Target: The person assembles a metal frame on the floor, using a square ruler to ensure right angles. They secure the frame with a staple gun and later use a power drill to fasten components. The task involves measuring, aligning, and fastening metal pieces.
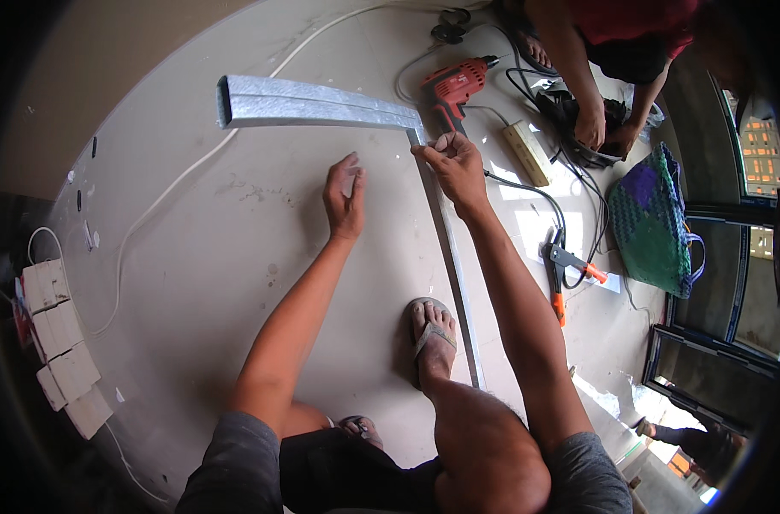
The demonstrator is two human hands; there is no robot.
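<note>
A galvanized metal channel (321, 101) bends sharply near the middle of the view. Its wide hollow end points left and stands off the floor. The narrower-looking length (452, 257) runs from the bend back toward me, past my sandalled foot. My right hand (460, 174) is closed at the corner, thumb and fingertips pinching the metal just below the bend. My left hand (345, 197) hovers below the raised section, apart from it. Its fingers are partly curled but separated from the thumb, and nothing shows in them.
A red power drill (458, 86) lies beyond my right hand, near a power strip (527, 152) and tangled cords. An orange-handled tool (574, 261) and a woven bag (651, 227) are at right. A co-worker's hands (608, 133) reach into a black bag. Pale blocks (65, 343) sit left.
</note>
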